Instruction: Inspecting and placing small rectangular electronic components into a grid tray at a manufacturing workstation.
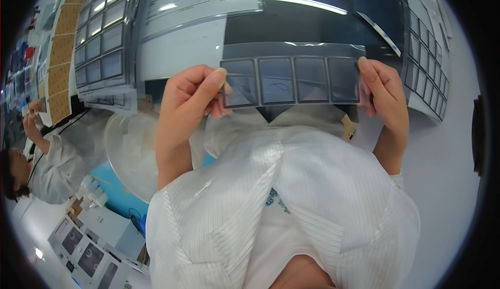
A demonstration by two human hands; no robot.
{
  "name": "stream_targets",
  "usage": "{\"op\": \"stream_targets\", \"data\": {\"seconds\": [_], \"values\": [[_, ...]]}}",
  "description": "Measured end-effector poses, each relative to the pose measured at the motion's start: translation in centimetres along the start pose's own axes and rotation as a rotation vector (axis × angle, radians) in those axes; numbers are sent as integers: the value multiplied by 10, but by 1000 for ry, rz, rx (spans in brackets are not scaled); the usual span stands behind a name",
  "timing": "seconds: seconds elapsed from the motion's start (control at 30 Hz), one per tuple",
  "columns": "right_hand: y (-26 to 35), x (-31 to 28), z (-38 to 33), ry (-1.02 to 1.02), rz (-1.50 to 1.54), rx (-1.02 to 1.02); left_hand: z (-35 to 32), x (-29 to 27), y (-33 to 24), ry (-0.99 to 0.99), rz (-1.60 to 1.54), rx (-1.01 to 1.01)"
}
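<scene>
A strip (291,80) of 4 dark panes is pinched at each end by the left hand (192,93) and right hand (385,93). It is held level above the table (448,159), faces exposed for viewing.

- Strip of four panels (291,80): dark grey-blue squares with paler grey frames.
- Sheets of panels (99,44): the same grey squares set in a grid.
- Person's coat (312,195): white with thin dark pinstripes.
- Surface (448,174): plain pale grey.
- Cardboard trays (65,23): tan, dotted.
</scene>
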State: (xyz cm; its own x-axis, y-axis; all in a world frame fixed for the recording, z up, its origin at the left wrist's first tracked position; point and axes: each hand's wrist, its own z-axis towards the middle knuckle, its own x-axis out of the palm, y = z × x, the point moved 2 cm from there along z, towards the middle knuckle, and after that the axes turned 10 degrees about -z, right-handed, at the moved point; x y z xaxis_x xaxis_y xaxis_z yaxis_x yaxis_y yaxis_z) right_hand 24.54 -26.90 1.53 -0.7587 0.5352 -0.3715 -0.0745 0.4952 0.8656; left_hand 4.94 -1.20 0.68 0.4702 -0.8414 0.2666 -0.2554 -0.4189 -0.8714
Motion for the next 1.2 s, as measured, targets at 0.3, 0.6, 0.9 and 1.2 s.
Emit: {"op": "stream_targets", "data": {"seconds": [0.3, 0.6, 0.9, 1.2], "values": [[-3, 0, 2, 1, -49, -7, 0, 0, 1, 22, -7, 4], [-4, 0, 2, 6, -38, -18, 1, -3, 6, 43, -5, 22], [-5, -1, 2, 11, -35, -22, 2, -1, 9, 27, -8, 10], [-3, 0, 2, 9, -35, -21, 3, -4, 11, 52, 0, 23]]}}
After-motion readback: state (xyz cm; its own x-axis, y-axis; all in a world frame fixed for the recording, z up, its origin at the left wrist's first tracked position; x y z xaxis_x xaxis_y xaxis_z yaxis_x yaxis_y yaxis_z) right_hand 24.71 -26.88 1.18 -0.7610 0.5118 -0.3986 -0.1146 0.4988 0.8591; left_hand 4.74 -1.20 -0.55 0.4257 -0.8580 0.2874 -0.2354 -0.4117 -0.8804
